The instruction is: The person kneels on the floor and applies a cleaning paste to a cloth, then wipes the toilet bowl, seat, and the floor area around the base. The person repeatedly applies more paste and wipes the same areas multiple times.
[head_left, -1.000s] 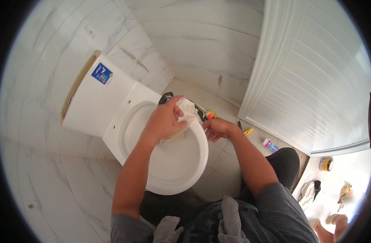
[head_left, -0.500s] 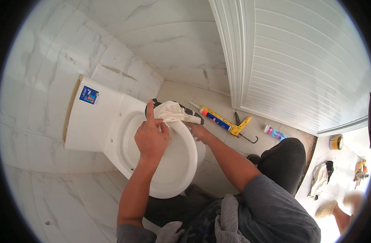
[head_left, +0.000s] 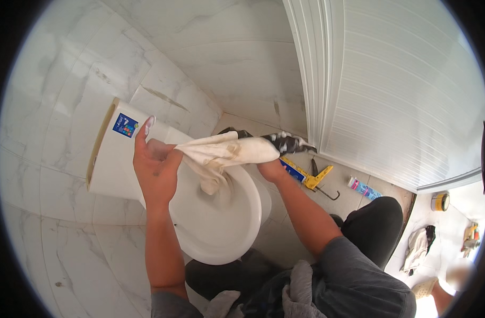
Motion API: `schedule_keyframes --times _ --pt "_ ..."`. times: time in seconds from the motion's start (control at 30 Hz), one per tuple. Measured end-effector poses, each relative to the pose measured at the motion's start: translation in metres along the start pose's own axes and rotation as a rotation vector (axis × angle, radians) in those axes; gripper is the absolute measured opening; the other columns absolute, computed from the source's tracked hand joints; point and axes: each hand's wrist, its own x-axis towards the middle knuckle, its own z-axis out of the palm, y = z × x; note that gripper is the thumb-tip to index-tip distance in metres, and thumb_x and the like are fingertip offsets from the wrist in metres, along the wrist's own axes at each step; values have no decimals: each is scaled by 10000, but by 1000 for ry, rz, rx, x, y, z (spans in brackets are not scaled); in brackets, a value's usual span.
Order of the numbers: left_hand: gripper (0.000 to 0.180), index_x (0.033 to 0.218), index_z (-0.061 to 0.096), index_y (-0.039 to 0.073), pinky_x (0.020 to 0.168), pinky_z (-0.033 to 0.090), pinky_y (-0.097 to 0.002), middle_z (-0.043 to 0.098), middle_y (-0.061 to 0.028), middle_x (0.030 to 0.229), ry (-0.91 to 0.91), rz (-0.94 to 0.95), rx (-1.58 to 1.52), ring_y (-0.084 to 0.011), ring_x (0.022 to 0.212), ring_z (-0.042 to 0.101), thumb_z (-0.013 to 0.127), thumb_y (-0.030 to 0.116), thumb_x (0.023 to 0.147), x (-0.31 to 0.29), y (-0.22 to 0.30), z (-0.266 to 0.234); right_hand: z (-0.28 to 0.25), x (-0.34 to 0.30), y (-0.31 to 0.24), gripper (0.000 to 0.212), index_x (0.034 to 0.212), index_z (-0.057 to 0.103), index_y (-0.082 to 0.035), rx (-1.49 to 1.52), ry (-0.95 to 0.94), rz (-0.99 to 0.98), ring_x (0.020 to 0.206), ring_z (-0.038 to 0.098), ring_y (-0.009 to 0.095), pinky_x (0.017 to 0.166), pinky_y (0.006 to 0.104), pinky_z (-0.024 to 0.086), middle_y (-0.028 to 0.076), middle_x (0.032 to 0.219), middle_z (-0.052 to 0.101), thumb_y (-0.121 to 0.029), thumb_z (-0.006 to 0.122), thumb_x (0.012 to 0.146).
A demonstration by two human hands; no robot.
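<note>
The cloth (head_left: 251,151), likely light and limp, best held by an edge, is pinched by the left hand (head_left: 157,172), the grip of the right hand (head_left: 272,169) hidden

Cloth (head_left: 232,151) overhangs toilet (head_left: 210,236) and, apparently, caulking gun (head_left: 311,181) on right.
</note>
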Motion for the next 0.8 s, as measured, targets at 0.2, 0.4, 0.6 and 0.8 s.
schedule_keyframes --times 0.2,0.4,0.6,0.8 --pt "873 1527 360 -11 729 468 -235 558 -7 726 -333 -87 37 -79 701 543 664 -27 709 -17 -21 -54 -1 36 3 351 1251 670 -137 454 -233 -49 1194 643 270 1080 505 467 88 1255 695 -356 571 996" --pt "880 1551 340 10 749 469 -249 551 -11 725 -253 -212 87 -103 700 544 643 -36 727 -23 -77 -70 23 59 10 367 1208 700 -141 380 -400 223 1185 649 297 1084 510 465 91 1265 697 -398 603 964" --pt "846 1558 329 20 748 485 -272 569 -23 749 -154 -322 -263 -129 717 572 620 -47 767 0 -103 -87 39 61 -10 548 1361 590 -76 216 -594 180 1272 586 314 1097 513 455 141 1394 606 -440 614 953" --pt "794 1571 304 21 1025 434 -389 560 -165 1291 -82 -9 243 -270 1173 549 617 22 841 -12 -102 -65 53 67 12 505 1457 489 -71 -60 -269 225 1358 515 284 1176 474 378 127 1483 527 -331 542 1027"
